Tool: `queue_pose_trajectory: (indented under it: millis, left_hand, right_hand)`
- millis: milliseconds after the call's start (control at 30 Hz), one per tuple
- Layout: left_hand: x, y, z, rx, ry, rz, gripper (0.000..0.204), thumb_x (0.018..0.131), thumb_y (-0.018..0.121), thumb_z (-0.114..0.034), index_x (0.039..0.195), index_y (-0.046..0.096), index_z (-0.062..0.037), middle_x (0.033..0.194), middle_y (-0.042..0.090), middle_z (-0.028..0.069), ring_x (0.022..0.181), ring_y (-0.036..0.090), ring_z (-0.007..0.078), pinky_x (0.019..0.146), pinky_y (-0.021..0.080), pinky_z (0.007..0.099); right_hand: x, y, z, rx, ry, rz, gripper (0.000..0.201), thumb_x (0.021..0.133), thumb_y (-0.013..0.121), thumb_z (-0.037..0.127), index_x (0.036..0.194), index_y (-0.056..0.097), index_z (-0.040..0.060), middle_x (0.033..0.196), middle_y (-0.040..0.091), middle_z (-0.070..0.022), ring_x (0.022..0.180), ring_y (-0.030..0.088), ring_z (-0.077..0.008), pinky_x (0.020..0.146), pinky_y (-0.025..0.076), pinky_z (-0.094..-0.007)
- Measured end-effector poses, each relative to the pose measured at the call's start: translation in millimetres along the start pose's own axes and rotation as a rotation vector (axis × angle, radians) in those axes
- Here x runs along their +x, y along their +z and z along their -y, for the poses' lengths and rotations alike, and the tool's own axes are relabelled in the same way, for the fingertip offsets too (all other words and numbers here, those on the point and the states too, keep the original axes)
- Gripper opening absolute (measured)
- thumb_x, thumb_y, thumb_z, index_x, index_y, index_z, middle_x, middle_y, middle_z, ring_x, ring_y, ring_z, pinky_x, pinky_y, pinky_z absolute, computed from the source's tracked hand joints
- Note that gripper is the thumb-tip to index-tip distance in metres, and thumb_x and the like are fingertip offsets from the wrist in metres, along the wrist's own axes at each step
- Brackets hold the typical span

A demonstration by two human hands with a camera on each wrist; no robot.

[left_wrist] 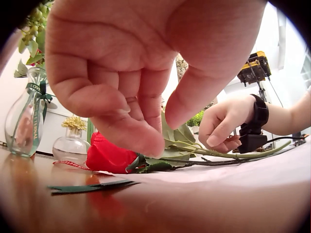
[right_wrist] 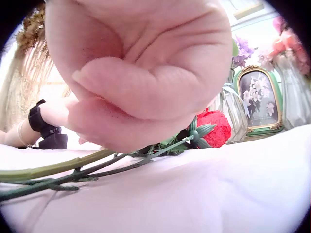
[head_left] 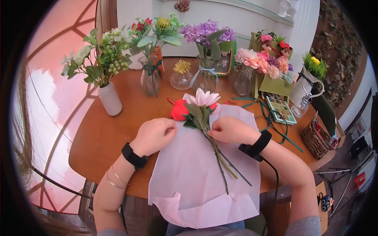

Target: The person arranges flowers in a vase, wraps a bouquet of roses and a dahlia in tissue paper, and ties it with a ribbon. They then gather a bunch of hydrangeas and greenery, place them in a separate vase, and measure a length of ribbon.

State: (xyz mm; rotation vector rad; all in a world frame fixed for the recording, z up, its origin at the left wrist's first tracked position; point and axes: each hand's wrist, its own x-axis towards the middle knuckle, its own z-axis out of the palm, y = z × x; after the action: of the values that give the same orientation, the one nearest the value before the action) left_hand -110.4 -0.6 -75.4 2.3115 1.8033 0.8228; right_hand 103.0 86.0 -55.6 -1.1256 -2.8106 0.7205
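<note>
A bouquet of a pale pink flower [head_left: 203,98], red roses [head_left: 179,110] and leaves lies on pale pink paper [head_left: 181,165], its stems [head_left: 220,157] pointing toward the person. Left of the bouquet, the left hand [head_left: 155,135] hangs with loosely bent fingers and holds nothing; the left wrist view shows its fingertips [left_wrist: 141,141] near a rose [left_wrist: 109,154]. The right hand [head_left: 232,130] is just right of the upper stems, fingers loosely bent. In the right wrist view the stems [right_wrist: 63,170] pass below its fingers [right_wrist: 131,121], with nothing visibly gripped; whether it touches them is unclear.
Vases of flowers [head_left: 205,74] line the back of the wooden table [head_left: 102,135]. Dark green ribbon [head_left: 271,128] lies right of the paper, by a small compartment box [head_left: 280,110]. A wicker basket [head_left: 316,137] stands at the right edge. A green strip [left_wrist: 90,188] lies near the left hand.
</note>
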Motion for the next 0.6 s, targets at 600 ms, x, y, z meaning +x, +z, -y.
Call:
queue_pose_trajectory:
  millis: [600]
  left_hand:
    - [7,-46,33,0.183,-0.149,-0.846,0.002,0.07,0.052,-0.008,0.07,0.054,-0.0081,0.07,0.053,0.0076,0.066,0.053,0.0234,0.059,0.043,0.0323]
  right_hand:
    - [-43,6,-51,-0.327,-0.117,-0.457,0.021,0.07,0.054,0.019,0.059,0.057,0.0009,0.065,0.053,-0.0138,0.062,0.053,-0.0307,0.056,0.043,-0.0389]
